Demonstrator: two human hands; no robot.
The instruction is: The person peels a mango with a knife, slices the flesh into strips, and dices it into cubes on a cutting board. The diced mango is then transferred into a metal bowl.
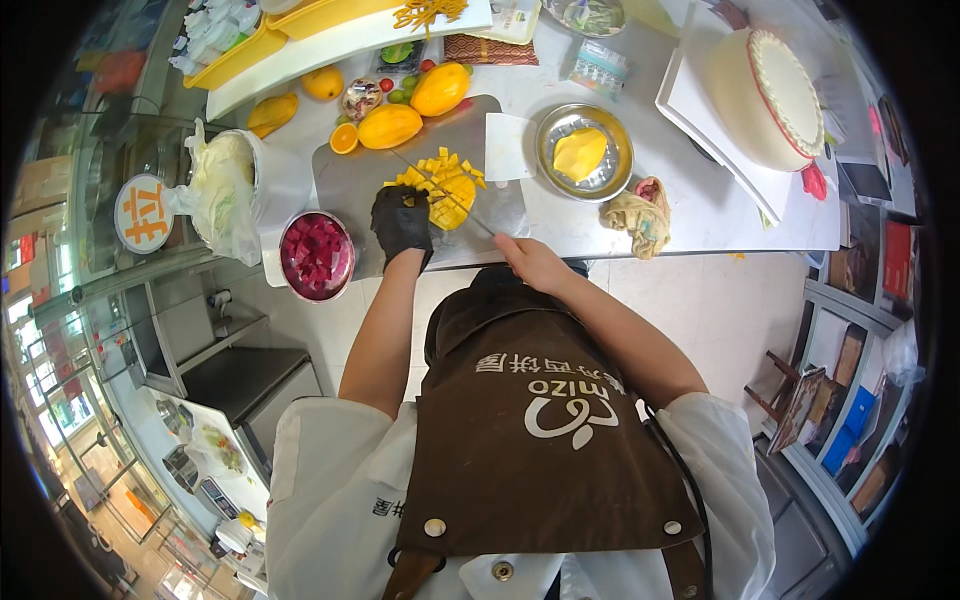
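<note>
1. While the knife (474, 218) is grasped by the right hand (530, 263), cut mango (461, 187) is touched by the black-gloved left hand (402, 222), whose grip cannot be told.
2. The mango is laid on the grey board (347, 178).

Bright, fairly even light covers the white table (700, 215), with only soft, faint shadows. The metal bowl (546, 170) catches shiny highlights, and the chopping board (340, 190) has a dull sheen. The cut mango (462, 188) looks reasonably clear. Patches of the windows (50, 425) at far left glare nearly white. Toward the rim, straight lines bow, the shelves (850, 318) at right curve, detail softens, and the corners fall to black.
</note>
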